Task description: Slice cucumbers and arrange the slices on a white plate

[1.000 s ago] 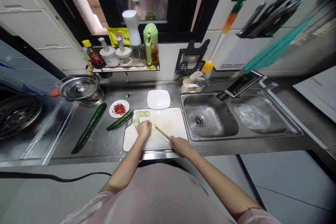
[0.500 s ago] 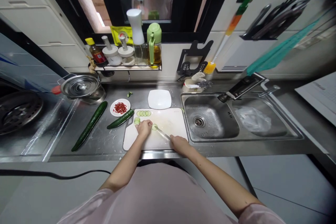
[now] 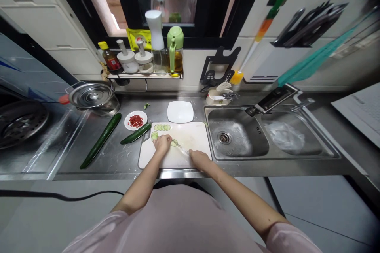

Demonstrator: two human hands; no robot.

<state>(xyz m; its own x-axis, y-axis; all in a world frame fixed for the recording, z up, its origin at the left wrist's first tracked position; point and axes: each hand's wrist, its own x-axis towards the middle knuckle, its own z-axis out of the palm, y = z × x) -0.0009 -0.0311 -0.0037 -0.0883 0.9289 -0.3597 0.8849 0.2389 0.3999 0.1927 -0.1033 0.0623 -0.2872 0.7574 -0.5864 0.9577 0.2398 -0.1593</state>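
On the steel counter lies a white cutting board (image 3: pixel 190 136) with a row of cucumber slices (image 3: pixel 162 127) at its far left edge. My left hand (image 3: pixel 162 144) is curled on the board, its fingers holding down a piece of cucumber (image 3: pixel 174 142). My right hand (image 3: pixel 200 159) grips the handle of a knife (image 3: pixel 182 149), whose blade points up-left to that cucumber piece. A half cucumber (image 3: pixel 135 134) lies just left of the board.
A whole cucumber (image 3: pixel 101 140) lies further left, beside a small plate of red chilli (image 3: pixel 135 120). An empty white plate (image 3: pixel 179 111) sits behind the board. A lidded pot (image 3: pixel 92 97) stands at the left, the sink (image 3: pixel 237 136) at the right. A condiment rack (image 3: pixel 142 74) hangs on the wall.
My right hand and the knife have shifted slightly left toward the cucumber piece. The left hand stays on the board. The view has shifted a little.
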